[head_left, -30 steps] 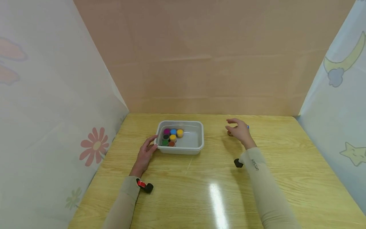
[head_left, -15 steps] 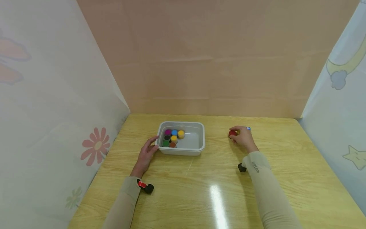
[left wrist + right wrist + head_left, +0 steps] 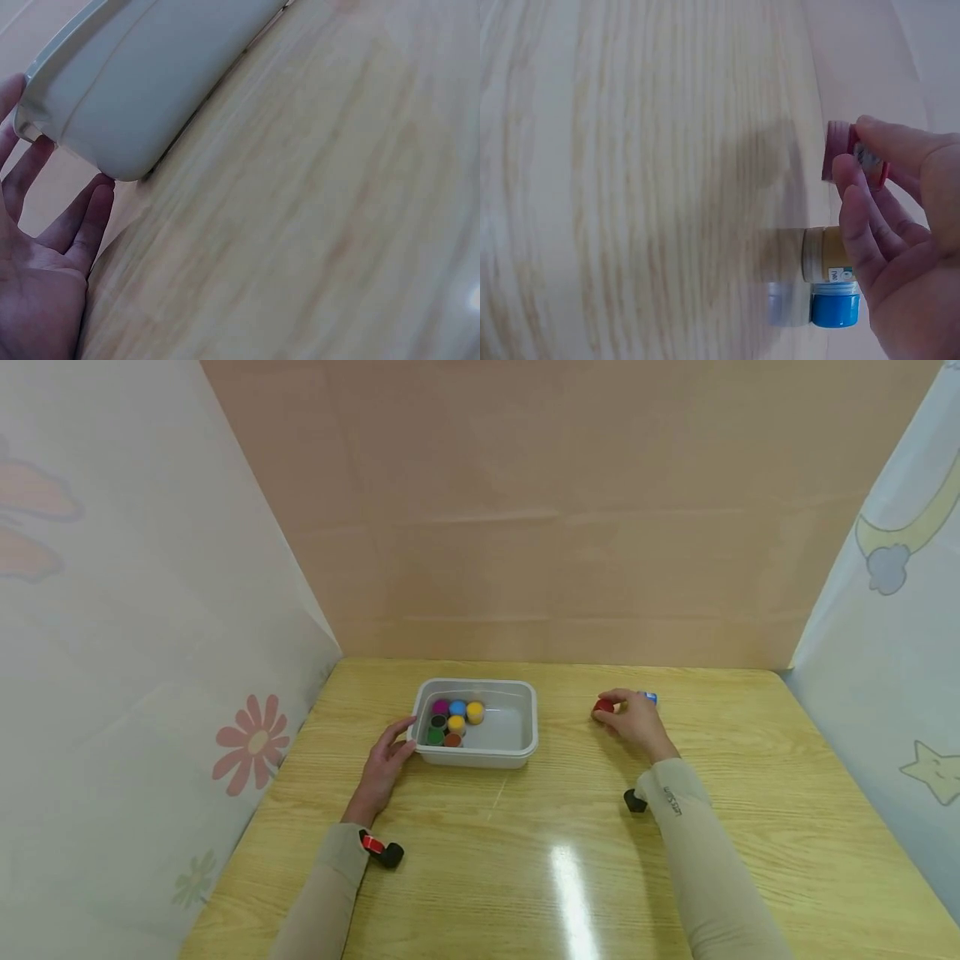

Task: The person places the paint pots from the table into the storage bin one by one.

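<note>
My right hand [image 3: 636, 722] pinches a small red paint jar [image 3: 835, 150] between thumb and fingers, at the right of the table; the jar is tilted. Beneath the fingers in the right wrist view stand a yellow jar [image 3: 823, 253] and a blue-lidded jar [image 3: 835, 306] on the tabletop. The head view shows the blue jar [image 3: 650, 697] behind the hand, while the yellow one is hidden there. My left hand [image 3: 381, 772] rests with loosely extended fingers against the left end of a white plastic tub [image 3: 472, 760]; fingertips [image 3: 102, 196] touch its outside.
Several paint jars stand at the left side of the tub: purple [image 3: 440, 706], black [image 3: 438, 721], green [image 3: 435, 737], brown [image 3: 453, 740], blue and yellow. The wooden table [image 3: 480, 877] meets a brown backdrop [image 3: 555, 568] behind and patterned sheets on both sides.
My right hand has come down, taken hold of the red jar and shifted it slightly left and away, uncovering more of the blue jar. The left hand and tub stay in place.
</note>
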Demonstrator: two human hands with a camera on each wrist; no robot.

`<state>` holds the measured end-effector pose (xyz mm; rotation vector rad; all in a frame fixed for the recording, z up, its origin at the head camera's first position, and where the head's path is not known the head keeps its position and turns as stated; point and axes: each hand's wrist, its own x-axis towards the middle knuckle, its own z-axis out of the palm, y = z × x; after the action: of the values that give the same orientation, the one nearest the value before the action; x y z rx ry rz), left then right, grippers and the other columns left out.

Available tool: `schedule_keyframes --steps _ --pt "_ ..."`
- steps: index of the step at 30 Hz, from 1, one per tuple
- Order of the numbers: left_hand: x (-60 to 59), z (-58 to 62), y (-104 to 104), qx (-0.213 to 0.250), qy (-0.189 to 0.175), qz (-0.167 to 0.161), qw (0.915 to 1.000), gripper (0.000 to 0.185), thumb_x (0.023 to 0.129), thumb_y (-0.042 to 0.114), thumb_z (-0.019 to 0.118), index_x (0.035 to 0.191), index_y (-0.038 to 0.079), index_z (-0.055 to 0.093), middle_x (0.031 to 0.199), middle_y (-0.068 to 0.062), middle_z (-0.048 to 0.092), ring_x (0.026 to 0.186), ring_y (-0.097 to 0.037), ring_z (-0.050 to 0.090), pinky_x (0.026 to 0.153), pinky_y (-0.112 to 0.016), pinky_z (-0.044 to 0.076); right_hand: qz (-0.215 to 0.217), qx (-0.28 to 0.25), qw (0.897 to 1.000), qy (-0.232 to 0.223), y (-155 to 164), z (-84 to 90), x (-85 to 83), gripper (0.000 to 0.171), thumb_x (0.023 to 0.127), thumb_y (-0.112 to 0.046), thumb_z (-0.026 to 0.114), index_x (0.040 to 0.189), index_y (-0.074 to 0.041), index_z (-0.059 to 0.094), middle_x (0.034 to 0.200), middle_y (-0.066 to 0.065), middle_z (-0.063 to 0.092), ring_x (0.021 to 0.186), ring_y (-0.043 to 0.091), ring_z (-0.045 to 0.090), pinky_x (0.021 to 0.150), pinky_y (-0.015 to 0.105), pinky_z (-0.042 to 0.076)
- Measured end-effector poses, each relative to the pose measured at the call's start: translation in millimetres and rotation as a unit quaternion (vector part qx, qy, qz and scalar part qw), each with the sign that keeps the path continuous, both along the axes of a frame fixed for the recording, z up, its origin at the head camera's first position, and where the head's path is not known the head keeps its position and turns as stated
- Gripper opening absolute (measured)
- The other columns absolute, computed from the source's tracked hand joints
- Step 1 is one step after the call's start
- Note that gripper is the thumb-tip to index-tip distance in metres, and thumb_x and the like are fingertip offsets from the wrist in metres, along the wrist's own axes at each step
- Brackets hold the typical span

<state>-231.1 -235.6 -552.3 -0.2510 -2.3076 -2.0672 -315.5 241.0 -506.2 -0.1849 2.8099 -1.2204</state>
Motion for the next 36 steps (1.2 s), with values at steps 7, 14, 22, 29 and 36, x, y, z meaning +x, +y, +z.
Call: schedule_keyframes --steps 7,14,22,29,36 --pt "0.2 0.1 -1.2 -0.008 -0.002 0.002 1.0000 0.050 0.107 0.031 0.058 0.155 0.022 0.047 0.164 -0.005 0.038 0.141 -0.031 0.052 0.103 -0.014 0.044 0.005 -0.027 0.999 0.020 -4.7 7.7 2.4 0.053 0.103 -0.036 0.066 0.143 -0.003 0.059 0.130 0.020 0.063 0.097 0.029 0.060 0.072 0.029 0.052" --pt "1.1 -0.6 -2.3 -0.016 -0.004 -0.002 0.9999 0.049 0.108 0.033 0.057 0.155 0.024 0.047 0.165 -0.004 0.037 0.144 -0.034 0.049 0.104 -0.013 0.042 0.005 -0.103 0.995 -0.004 -8.1 12.4 1.9 0.051 0.106 -0.033 0.059 0.145 0.000 0.056 0.130 0.022 0.057 0.102 0.040 0.070 0.087 0.045 0.061" --pt "0.5 -0.2 -1.1 -0.011 -0.002 0.000 0.9999 0.048 0.108 0.030 0.057 0.155 0.023 0.047 0.164 -0.005 0.037 0.143 -0.035 0.050 0.103 -0.013 0.042 -0.011 -0.234 0.972 -0.033 -8.4 15.3 2.2 0.045 0.107 -0.021 0.059 0.143 0.005 0.053 0.123 0.013 0.054 0.101 0.019 0.073 0.100 0.045 0.057" --pt "0.2 -0.8 -1.1 -0.007 0.002 -0.001 1.0000 0.050 0.108 0.028 0.057 0.156 0.020 0.045 0.165 -0.007 0.036 0.142 -0.037 0.050 0.103 -0.013 0.043 -0.010 -0.247 0.968 -0.033 -9.3 23.0 8.6 0.049 0.102 -0.017 0.067 0.145 0.004 0.051 0.132 0.018 0.051 0.096 0.013 0.072 0.091 0.029 0.060" --pt "-0.2 -0.5 -0.4 -0.003 0.004 -0.006 1.0000 0.050 0.108 0.029 0.057 0.156 0.020 0.045 0.165 -0.008 0.036 0.143 -0.037 0.049 0.103 -0.013 0.043 -0.012 -0.261 0.965 -0.035 -13.0 29.5 12.5 0.048 0.102 -0.011 0.065 0.144 0.008 0.050 0.130 0.021 0.052 0.088 0.006 0.070 0.088 0.027 0.060"
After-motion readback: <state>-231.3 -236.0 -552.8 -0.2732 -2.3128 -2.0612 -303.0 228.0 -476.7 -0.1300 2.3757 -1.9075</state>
